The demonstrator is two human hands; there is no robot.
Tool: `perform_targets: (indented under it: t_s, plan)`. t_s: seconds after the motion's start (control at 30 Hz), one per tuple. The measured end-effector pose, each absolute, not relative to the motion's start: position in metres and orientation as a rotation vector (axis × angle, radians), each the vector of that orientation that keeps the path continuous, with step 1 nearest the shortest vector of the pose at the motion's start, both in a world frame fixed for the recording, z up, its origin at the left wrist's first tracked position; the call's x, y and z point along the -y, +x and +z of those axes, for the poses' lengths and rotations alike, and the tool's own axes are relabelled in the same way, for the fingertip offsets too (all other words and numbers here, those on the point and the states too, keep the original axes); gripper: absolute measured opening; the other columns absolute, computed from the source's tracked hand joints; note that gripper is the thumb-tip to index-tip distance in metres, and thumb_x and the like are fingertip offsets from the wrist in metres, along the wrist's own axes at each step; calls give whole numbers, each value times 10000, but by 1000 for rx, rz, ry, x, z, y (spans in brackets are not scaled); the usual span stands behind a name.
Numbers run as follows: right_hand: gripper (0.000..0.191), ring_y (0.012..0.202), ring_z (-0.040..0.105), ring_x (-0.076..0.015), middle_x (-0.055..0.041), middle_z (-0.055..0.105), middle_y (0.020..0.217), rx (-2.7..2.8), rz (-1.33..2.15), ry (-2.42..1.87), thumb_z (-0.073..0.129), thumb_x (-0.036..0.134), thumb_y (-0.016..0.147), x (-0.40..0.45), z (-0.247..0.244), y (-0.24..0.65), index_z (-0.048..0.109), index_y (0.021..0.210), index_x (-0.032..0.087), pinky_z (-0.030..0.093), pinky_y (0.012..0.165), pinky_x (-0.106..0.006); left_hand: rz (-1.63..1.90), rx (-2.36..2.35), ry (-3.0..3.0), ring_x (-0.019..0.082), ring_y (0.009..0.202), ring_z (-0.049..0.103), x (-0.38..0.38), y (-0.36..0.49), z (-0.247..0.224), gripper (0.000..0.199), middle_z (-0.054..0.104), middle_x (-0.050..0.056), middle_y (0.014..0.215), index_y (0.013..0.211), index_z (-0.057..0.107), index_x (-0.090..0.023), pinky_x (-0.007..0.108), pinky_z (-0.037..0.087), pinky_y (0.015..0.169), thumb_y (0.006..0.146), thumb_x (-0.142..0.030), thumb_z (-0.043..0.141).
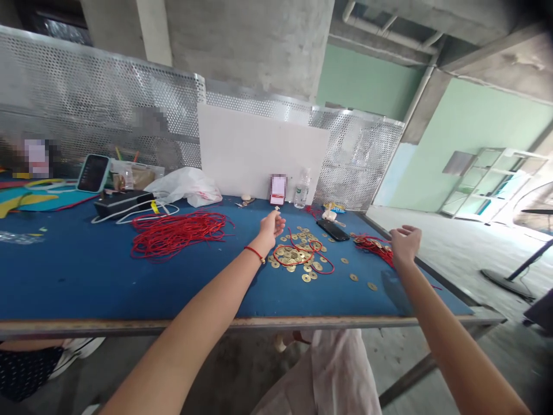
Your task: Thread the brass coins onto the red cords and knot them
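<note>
My left hand [272, 226], with a red cord bracelet [254, 252] on the wrist, is just left of a pile of brass coins [298, 255] with holes. Its fingers are apart and nothing shows in them. A loose red cord [325, 270] lies curled over the coins. At the right, my right hand [405, 241] hovers beside a bundle of red cords [374, 246] with coins among them. Its fingers are bent, and whether they hold anything is too small to tell. A large heap of red cords [181, 231] lies on the left.
On the blue table [108, 288] are a black phone [332, 230], a water bottle [302, 189], a white plastic bag [190, 185], a black box [125, 203] with a white cable, and a propped phone [94, 173]. A white board [259, 150] stands behind.
</note>
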State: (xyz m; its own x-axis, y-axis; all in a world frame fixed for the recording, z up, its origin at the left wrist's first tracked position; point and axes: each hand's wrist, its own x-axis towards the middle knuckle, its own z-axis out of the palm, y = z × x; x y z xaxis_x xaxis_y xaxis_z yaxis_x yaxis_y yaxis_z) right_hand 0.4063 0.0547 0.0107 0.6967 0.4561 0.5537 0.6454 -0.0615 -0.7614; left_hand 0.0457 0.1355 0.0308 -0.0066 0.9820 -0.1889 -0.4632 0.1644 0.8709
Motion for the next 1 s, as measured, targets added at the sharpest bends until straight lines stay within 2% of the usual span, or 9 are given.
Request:
perform_targets:
  t_s: [0.1, 0.17, 0.23, 0.3, 0.43, 0.6, 0.67, 0.87, 1.0]
  plan:
    - [296, 752, 618, -192, -76, 656, 913, 1028, -48, -1633, 561, 306, 721, -64, 15, 371, 569, 989, 179, 509, 656, -313, 1244, -1059, 964, 94, 548, 567, -135, 47, 25, 97, 634, 19, 647, 644, 561, -142, 230, 406, 568, 732, -145, 601]
    - [240, 742, 623, -185, -69, 667, 861, 1435, 191, -1562, 583, 296, 734, -72, 17, 338, 613, 934, 167, 501, 681, -300, 1227, -1086, 1152, 97, 575, 573, -135, 47, 21, 76, 631, 15, 647, 659, 578, -139, 221, 387, 563, 693, -90, 624]
    - [250, 790, 628, -181, -78, 678, 916, 1845, 307, -1512, 621, 229, 724, -79, 14, 307, 639, 962, 156, 490, 739, -289, 1210, -1112, 1284, 98, 575, 559, -137, 48, 16, 103, 614, 1, 632, 682, 586, -143, 219, 379, 559, 668, -59, 644]
    - [270, 828, 616, -180, -97, 669, 1023, 2138, 193, -1543, 645, 174, 727, -85, 9, 284, 654, 996, 155, 465, 761, -281, 1180, -1129, 1387, 100, 575, 548, -141, 49, 12, 135, 607, -5, 638, 705, 587, -147, 221, 386, 561, 656, -40, 654]
    - [117, 834, 611, -186, -88, 679, 918, 2452, 85, -1708, 553, 168, 845, -95, 4, 264, 662, 881, 146, 408, 689, -245, 1024, -1115, 1704, 124, 659, 591, -147, 49, 6, 207, 637, 13, 714, 719, 574, -147, 227, 431, 617, 617, 11, 661]
    - [145, 755, 594, -177, -78, 674, 836, 2405, 94, -1821, 527, 230, 879, -107, 18, 259, 621, 802, 150, 363, 624, -248, 714, -1197, 2196, 159, 665, 602, -144, 49, 2, 238, 645, 13, 701, 719, 619, -163, 240, 424, 606, 561, -16, 719]
    - [139, 736, 578, -170, -70, 658, 807, 2253, 103, -1726, 529, 238, 861, -114, 28, 254, 586, 763, 158, 377, 636, -252, 715, -1204, 2261, 159, 628, 589, -142, 49, 2, 213, 635, 6, 670, 699, 629, -178, 238, 409, 582, 571, -32, 717]
    - [143, 571, 526, -116, 13, 579, 637, 1644, 515, -1278, 485, 281, 823, -137, 39, 234, 436, 709, 210, 427, 599, -236, 790, -1191, 2237, 185, 609, 580, -142, 46, 2, 235, 604, 1, 609, 624, 611, -207, 250, 413, 612, 558, -3, 707]
    - [100, 531, 484, -125, 36, 524, 565, 1520, 407, -1356, 518, 281, 768, -140, 22, 239, 457, 730, 212, 403, 571, -242, 807, -1245, 2163, 190, 639, 587, -142, 43, 4, 280, 584, -9, 604, 655, 598, -210, 248, 424, 661, 555, 23, 717]
